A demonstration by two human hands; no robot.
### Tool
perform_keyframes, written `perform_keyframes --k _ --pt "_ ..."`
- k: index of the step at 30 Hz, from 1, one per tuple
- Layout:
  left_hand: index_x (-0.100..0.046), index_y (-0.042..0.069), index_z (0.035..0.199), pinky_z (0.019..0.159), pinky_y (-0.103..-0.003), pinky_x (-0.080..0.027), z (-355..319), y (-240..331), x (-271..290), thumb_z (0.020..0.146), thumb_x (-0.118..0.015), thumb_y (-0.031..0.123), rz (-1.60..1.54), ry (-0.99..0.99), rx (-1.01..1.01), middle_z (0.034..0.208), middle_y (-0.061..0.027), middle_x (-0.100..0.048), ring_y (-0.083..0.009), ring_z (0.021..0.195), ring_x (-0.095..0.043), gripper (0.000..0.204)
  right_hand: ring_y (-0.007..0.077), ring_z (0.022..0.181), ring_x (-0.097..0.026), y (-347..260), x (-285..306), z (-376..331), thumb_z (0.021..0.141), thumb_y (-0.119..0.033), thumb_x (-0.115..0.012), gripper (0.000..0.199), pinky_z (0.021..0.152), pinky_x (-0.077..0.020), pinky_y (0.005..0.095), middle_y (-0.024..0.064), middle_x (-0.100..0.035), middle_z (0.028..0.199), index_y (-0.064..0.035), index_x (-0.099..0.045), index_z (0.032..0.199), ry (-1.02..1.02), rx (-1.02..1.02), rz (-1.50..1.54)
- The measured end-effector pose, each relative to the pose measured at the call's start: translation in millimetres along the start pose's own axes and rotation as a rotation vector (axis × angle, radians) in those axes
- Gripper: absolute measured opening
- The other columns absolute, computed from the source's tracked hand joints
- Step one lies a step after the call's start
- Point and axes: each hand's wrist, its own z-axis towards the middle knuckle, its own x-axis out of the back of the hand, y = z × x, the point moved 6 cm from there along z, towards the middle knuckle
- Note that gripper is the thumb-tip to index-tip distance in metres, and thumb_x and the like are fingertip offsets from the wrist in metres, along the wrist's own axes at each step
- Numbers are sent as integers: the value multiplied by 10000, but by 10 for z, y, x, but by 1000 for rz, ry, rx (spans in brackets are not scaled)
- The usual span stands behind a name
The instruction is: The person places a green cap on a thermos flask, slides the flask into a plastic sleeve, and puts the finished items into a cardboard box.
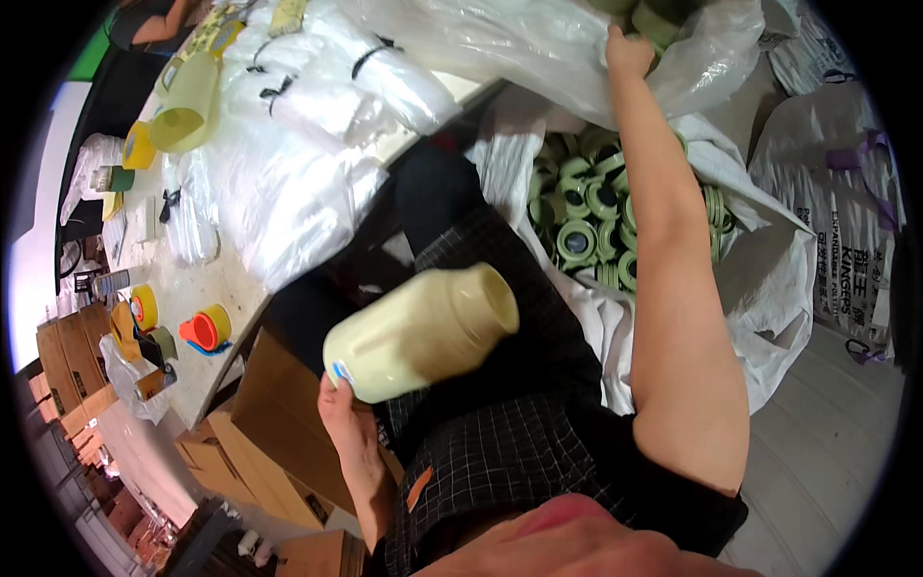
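Observation:
My left hand (343, 415) is closed on the bottom end of a pale cream plastic jug shell (413, 337), which lies tilted above my lap. Its wide open neck points right, and a small blue mark shows near its base. My right arm stretches far forward to a clear plastic bag (538, 48) at the top edge. There my right hand (630, 56) is curled against olive-green plastic parts (663, 21); its fingertips are partly hidden, so what it grips is unclear. Below that arm, a white woven sack (769, 279) stands open around several green ring-shaped plastic parts (577, 240).
Tied clear plastic bags (298, 163) cover much of the table (197, 370) at left. A translucent yellowish jug (187, 101), yellow tape rolls (139, 144) and an orange-red ring (205, 328) stand there too. An open cardboard box (288, 423) sits beside my left arm; packed sacks (836, 212) stand at right.

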Motion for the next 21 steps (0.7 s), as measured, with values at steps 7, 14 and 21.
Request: perform_keyframes --k 7,14,21 --pt "-507 -14 1328 1058 -405 -424 237 96 -53 1010 -475 250 -191 186 -34 1328 -124 -587 -250 1228 -554 414 253 1108 -580 -775 1252 -1309 884 -289 -714 590 997 -446 393 139 -584 1220 14 -454 1318 -343 98 548" --pt "-525 -47 1270 999 -376 -470 153 300 -112 1017 -472 168 -228 96 -121 1253 -147 -624 -229 1142 -610 335 247 1290 -479 -1353 1424 -3247 1017 -463 -426 595 1091 -372 389 132 -512 1394 -17 -446 1410 -1508 -500 1016" --pt "-549 -47 1233 955 -361 -488 -103 379 -1 984 -487 135 -143 248 -195 1198 -146 -636 -227 1075 -625 314 349 1121 -541 -2346 2332 -3190 898 -392 -591 467 968 -440 438 191 -571 1246 -77 -606 1242 -1154 1093 916"
